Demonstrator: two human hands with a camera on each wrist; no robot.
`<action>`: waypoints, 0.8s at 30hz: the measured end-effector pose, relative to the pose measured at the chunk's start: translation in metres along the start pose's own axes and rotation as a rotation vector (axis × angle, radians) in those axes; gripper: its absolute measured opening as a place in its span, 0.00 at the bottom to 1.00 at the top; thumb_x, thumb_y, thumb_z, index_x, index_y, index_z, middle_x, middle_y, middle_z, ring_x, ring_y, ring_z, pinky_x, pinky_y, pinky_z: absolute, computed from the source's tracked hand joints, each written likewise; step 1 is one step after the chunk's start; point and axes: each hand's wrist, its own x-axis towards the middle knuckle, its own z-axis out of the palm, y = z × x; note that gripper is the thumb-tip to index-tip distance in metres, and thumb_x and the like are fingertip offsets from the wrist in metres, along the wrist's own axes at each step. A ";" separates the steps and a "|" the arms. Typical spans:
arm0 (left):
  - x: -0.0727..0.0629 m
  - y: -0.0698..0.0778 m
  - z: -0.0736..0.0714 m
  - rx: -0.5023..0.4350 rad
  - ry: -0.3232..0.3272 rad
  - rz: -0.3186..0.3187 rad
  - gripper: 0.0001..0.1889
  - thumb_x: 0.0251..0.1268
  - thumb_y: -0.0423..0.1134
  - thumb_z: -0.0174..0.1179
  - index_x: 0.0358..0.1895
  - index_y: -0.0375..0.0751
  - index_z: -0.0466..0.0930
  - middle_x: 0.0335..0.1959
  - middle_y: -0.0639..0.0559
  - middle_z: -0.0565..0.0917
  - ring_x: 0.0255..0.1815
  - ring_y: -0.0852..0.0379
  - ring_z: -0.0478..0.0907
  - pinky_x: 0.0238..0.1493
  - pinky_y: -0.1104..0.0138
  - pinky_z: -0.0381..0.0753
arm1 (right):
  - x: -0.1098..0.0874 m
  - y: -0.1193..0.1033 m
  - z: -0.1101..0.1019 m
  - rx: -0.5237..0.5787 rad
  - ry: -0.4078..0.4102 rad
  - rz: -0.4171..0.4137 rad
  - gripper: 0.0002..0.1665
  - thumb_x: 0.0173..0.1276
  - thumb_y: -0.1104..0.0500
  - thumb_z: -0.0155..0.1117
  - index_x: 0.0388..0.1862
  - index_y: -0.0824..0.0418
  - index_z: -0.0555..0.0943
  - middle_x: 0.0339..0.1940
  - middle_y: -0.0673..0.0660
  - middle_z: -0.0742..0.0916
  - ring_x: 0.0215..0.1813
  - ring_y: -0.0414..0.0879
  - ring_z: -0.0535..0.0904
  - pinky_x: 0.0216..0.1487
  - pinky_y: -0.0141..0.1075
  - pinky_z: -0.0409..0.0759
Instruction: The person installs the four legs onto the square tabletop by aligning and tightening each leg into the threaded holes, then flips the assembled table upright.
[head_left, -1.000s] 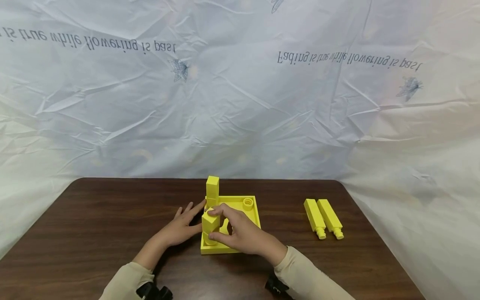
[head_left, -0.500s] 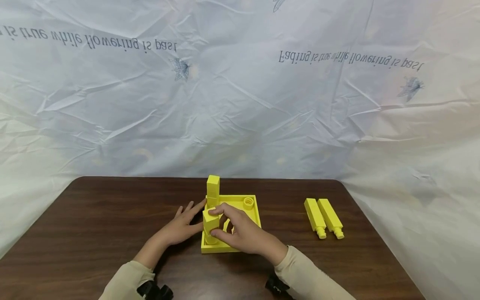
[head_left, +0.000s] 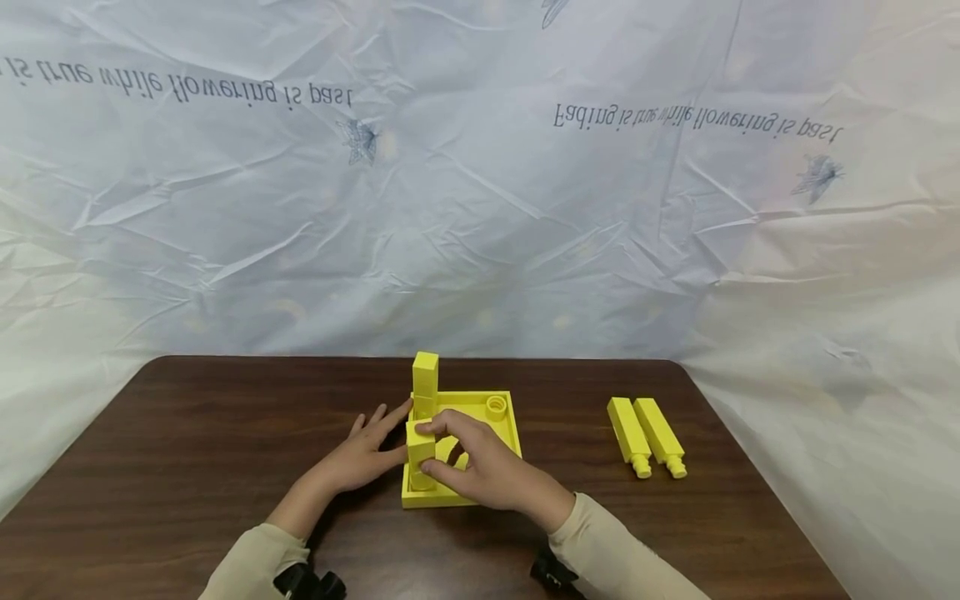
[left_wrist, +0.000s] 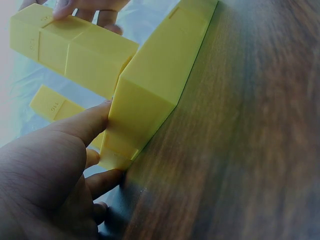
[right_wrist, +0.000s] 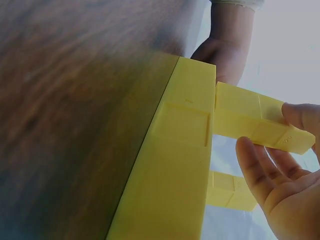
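A square yellow plastic base [head_left: 442, 501] with a raised rim lies on the table. My right hand [head_left: 495, 468] pinches a square yellow leg [head_left: 422, 448] between thumb and fingers; it stands upright at the near left corner. In the right wrist view this leg [right_wrist: 242, 107] meets the base closely, its faces nearly in line with the rim. My left hand [head_left: 360, 460] holds its fingers spread and nearly straight against the base's left side, as the left wrist view confirms with fingertips [left_wrist: 102, 111] on the wall. Another leg [head_left: 425, 375] stands at the far left corner.
Two loose yellow legs [head_left: 628, 429] with threaded ends lie side by side on the right of the brown table [head_left: 247, 417]. A round threaded socket [head_left: 496, 407] shows in the base's far right corner. Behind the table hangs a pale printed curtain [head_left: 480, 208].
The near leg has turned about its upright axis, from corner-on to roughly square with the base. My right thumb has shifted slightly up along it. My left hand stays put.
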 end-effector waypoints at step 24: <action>0.000 -0.001 0.000 0.008 0.003 0.012 0.45 0.79 0.57 0.61 0.88 0.46 0.49 0.85 0.34 0.54 0.86 0.30 0.32 0.77 0.29 0.26 | 0.000 0.000 0.000 -0.023 -0.003 0.002 0.17 0.76 0.62 0.71 0.57 0.57 0.76 0.64 0.59 0.86 0.44 0.51 0.80 0.31 0.35 0.82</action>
